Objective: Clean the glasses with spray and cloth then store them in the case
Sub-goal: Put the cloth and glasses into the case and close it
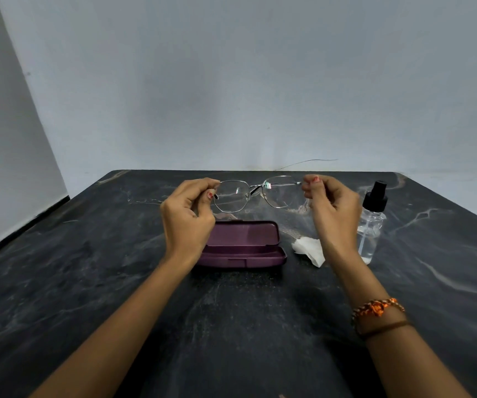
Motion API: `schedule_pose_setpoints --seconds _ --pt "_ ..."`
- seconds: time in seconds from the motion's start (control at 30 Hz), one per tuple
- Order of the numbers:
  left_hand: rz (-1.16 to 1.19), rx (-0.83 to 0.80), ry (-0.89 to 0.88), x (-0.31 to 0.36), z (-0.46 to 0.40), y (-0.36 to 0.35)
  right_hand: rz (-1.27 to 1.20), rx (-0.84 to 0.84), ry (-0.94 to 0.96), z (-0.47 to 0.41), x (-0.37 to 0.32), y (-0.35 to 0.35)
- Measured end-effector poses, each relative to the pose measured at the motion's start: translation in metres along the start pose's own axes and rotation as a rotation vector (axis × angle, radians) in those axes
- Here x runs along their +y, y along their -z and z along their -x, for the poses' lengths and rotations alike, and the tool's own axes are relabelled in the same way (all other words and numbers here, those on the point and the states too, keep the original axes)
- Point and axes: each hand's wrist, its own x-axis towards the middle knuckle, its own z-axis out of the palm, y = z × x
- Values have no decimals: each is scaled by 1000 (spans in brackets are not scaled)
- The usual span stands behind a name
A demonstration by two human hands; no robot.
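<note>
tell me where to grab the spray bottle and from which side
Take the spray bottle around its clear body, just below the black cap. It stands upright on the table to the right of the right hand, so come from its open right side with a sideways grip. The cloth and arm crowd its left.

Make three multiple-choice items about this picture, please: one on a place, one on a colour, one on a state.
1. Where is the spray bottle?
A. inside the case
B. on the table, beside the right hand
C. in the left hand

2. What colour is the case?
A. purple
B. yellow
C. white

3. In what state is the case?
A. shut
B. open
C. upside down

Answers:
1 B: it stands on the table next to the right hand.
2 A: lid and base are purple.
3 B: the lid is raised, while the left hand and right hand hold the glasses above it.
</note>
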Motion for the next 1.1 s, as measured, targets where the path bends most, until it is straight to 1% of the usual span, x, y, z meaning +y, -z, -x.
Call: schedule_pose_setpoints --seconds 0.13,0.23,0.4,0.63,0.8,0.97,1.1 --pt "4 -35 -72 3 2 -1 -220 -61 -163 -2 2 0" --pt "9 -33 -96 2 2 -1 -367 -116 -237 -2 0 1" --pt "12 -22 -103 0 1 -1 -510 -171 -289 -1 -2 -1" --pt "93 -9 -58 -4 2 -3 -554 -168 -279 1 -2 -3" --pt "220 3 22 -1 1 -5 -577 -158 -266 2 0 -5" --pt "373 -11 173 1 3 -7 -599 -112 -249 2 0 -5" --pt "600 -44 313 4 2 -8 -612 -80 -248 0 -1 -5"
